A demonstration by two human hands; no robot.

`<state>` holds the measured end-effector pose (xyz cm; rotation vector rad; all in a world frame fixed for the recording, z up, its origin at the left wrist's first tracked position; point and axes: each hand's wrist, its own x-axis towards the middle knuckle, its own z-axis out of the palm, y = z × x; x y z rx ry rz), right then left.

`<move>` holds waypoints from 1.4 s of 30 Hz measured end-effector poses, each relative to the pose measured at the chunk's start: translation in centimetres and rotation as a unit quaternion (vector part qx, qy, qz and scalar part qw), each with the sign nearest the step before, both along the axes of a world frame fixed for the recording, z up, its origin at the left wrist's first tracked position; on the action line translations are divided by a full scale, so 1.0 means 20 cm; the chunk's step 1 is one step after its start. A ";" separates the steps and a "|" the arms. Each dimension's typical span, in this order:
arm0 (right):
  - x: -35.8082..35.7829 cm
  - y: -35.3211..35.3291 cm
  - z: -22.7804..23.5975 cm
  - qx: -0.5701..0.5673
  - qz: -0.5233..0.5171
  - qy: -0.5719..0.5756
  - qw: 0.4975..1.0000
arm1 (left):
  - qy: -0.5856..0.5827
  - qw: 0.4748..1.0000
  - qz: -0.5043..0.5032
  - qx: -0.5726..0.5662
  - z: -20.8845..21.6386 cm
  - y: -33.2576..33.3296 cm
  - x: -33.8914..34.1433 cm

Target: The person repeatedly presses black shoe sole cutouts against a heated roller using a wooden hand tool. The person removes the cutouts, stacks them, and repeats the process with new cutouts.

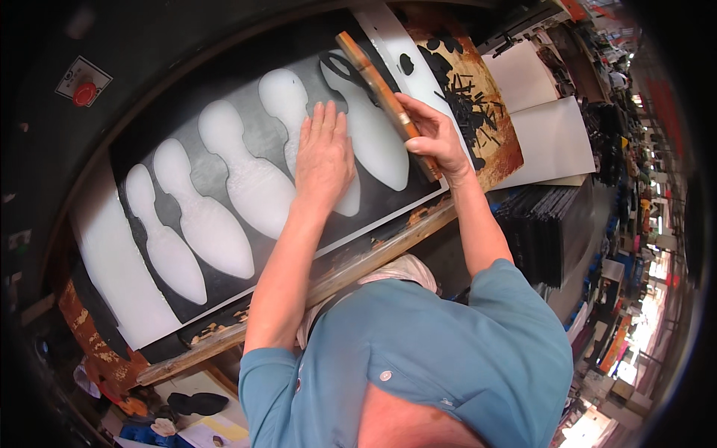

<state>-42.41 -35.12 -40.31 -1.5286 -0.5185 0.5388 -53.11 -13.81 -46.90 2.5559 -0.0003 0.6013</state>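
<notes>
A black sheet [177, 213] with a row of several sole-shaped openings lies on a white board [127, 261]. White shows through each opening. My left hand [326, 158] rests flat on the sheet over the fourth opening, fingers stretched out. My right hand [435, 136] grips an orange-brown cutting die [382, 93], seen on its edge as a long narrow band. The die stands tilted along the right-hand opening [373, 142], its far end toward the back. Beside that far end is a curved black piece [340, 66]; I cannot tell whether it belongs to the die.
Black offcuts [467, 97] lie on a worn brown board at right, near pale sheets [553, 138]. A stack of black sheets [541, 231] stands beside my right arm. A wooden rail [328, 287] edges the front. A red button [84, 93] is at far left.
</notes>
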 end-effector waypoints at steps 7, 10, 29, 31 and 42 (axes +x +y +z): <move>0.03 -0.17 0.01 0.253 -0.093 0.191 0.944 | 0.014 1.000 0.009 0.004 0.04 0.01 0.00; 0.05 -0.29 0.13 0.325 -0.139 0.190 0.916 | 0.018 1.000 0.016 -0.005 0.05 0.00 -0.01; 0.23 -0.29 -0.04 0.468 -0.019 0.402 0.787 | -0.020 0.999 0.019 -0.020 0.06 0.01 -0.01; 0.25 -0.30 0.06 0.355 -0.064 0.293 0.886 | -0.022 0.999 0.017 -0.017 0.06 0.01 -0.01; 0.24 -0.29 0.28 0.587 0.078 0.326 0.737 | 0.000 0.999 0.021 -0.039 0.07 0.00 0.00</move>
